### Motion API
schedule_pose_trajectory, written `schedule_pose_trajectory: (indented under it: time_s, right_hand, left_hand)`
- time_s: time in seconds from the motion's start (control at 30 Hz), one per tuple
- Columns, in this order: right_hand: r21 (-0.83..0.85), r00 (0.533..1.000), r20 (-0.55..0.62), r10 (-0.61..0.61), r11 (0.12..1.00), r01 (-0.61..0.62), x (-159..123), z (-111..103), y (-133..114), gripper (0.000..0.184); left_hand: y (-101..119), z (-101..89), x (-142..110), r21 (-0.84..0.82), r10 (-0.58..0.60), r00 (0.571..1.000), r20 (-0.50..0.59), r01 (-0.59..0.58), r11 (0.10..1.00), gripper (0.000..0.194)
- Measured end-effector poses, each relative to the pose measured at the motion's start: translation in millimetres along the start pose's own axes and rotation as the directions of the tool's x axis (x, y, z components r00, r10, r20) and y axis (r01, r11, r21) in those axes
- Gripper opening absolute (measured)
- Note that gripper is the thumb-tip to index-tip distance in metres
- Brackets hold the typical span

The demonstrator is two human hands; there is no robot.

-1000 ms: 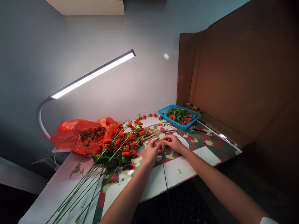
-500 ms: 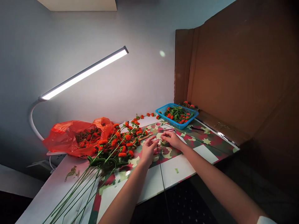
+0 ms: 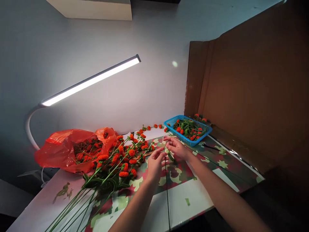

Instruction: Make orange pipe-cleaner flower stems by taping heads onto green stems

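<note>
My left hand (image 3: 155, 163) pinches a thin dark wire (image 3: 166, 193) between thumb and fingers, close to its upper end. The wire hangs almost straight down past the table's front edge. My right hand (image 3: 176, 149) is beside the wire's top, its fingers curled. A roll of green tape (image 3: 170, 157) shows just under those fingers, partly hidden by them. Left of my hands lies a bunch of orange fluffy flowers (image 3: 132, 153) with long green stems (image 3: 79, 198).
A blue basket (image 3: 190, 141) of orange flowers stands at the back right. At left lies an open red plastic bag (image 3: 58, 145) with more flowers. A lit lamp (image 3: 94, 79) hangs over the table. Cardboard (image 3: 241, 90) walls the right side; dark scissors-like handles (image 3: 211, 146) lie near the basket.
The view has shifted, so the table looks lower and nearer. My hands remain close together at the wire's top, and my right fingers have spread slightly upward.
</note>
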State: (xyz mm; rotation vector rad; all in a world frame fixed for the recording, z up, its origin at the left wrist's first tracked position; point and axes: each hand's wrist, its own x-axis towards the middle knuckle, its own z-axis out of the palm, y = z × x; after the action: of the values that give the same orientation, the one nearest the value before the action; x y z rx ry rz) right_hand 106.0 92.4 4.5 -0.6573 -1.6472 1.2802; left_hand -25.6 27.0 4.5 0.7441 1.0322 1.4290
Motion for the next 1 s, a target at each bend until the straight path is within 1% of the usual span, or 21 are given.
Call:
schedule_pose_trajectory:
  time_s: [0.1, 0.23, 0.37, 0.57, 0.77, 0.9, 1.0]
  right_hand:
    - [0.028, 0.999, -0.023, -0.031, 0.999, 0.032, -6.2, 3.9, 0.7, 0.029]
    - [0.06, 0.999, -0.042, -0.016, 0.998, 0.018, -9.6, 6.3, -2.1, 0.029]
    - [0.031, 1.0, -0.007, -0.016, 0.999, 0.016, -11.4, 8.0, -2.5, 0.028]
    - [-0.001, 0.999, -0.021, -0.025, 1.0, 0.025, -13.8, 11.2, -4.1, 0.025]
    - [-0.032, 0.999, -0.016, -0.029, 0.999, 0.028, -14.4, 12.6, -4.4, 0.024]
    - [-0.057, 0.998, -0.029, -0.049, 0.997, 0.048, -14.8, 12.7, -4.7, 0.025]
    - [-0.055, 0.999, -0.029, -0.042, 0.998, 0.041, -14.8, 12.7, -5.0, 0.026]
  left_hand:
    - [-4.7, -1.4, -5.7, 0.011, 0.006, 1.0, -0.003, -0.006, 1.0, 0.037]
    - [-5.0, 0.9, -11.2, 0.023, -0.019, 0.999, -0.036, 0.02, 1.0, 0.033]
    - [-3.9, 5.0, -15.0, 0.032, 0.002, 1.0, -0.031, -0.001, 0.999, 0.032]
    - [-5.9, 4.4, -14.0, 0.03, 0.034, 0.999, -0.02, -0.033, 0.999, 0.03]
    - [-5.8, 2.6, -12.5, 0.047, 0.049, 0.998, -0.038, -0.047, 0.998, 0.026]
    - [-4.7, 3.8, -12.7, 0.067, 0.048, 0.997, -0.067, -0.044, 0.997, 0.022]
    - [-3.2, 5.1, -13.2, 0.095, 0.059, 0.995, -0.079, -0.052, 0.994, 0.022]
